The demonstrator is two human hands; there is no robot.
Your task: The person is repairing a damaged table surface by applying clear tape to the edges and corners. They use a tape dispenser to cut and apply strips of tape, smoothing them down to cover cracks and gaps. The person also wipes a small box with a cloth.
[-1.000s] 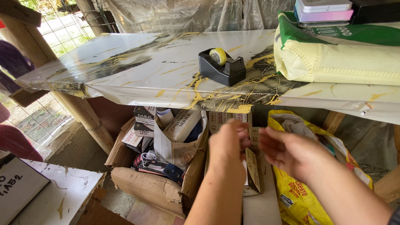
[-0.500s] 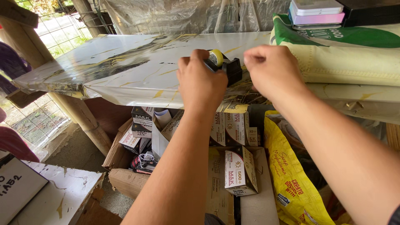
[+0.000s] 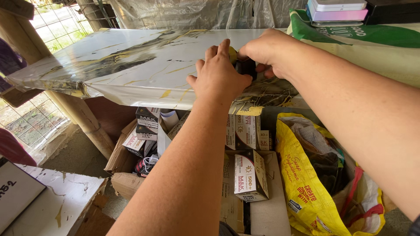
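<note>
Both my hands are up on the marble-patterned table top (image 3: 131, 65), around a black tape dispenser (image 3: 246, 66) with a yellowish roll. My left hand (image 3: 218, 76) rests against its left side, fingers curled over it. From the right, my right hand (image 3: 267, 52) grips its top. The dispenser is mostly hidden between the two hands. Below the table edge stands an open cardboard box (image 3: 124, 157) with several small printed cartons (image 3: 247, 175).
A yellow woven sack (image 3: 306, 183) stands at the lower right under the table. A green and cream sack (image 3: 376, 48) lies on the table's right, with flat pink and white cases (image 3: 337, 11) behind it. A wooden post (image 3: 83, 118) and wire fence are at left.
My hands rose from the cartons below the table to the tape dispenser on top, and now close around it. The view has moved closer to the table.
</note>
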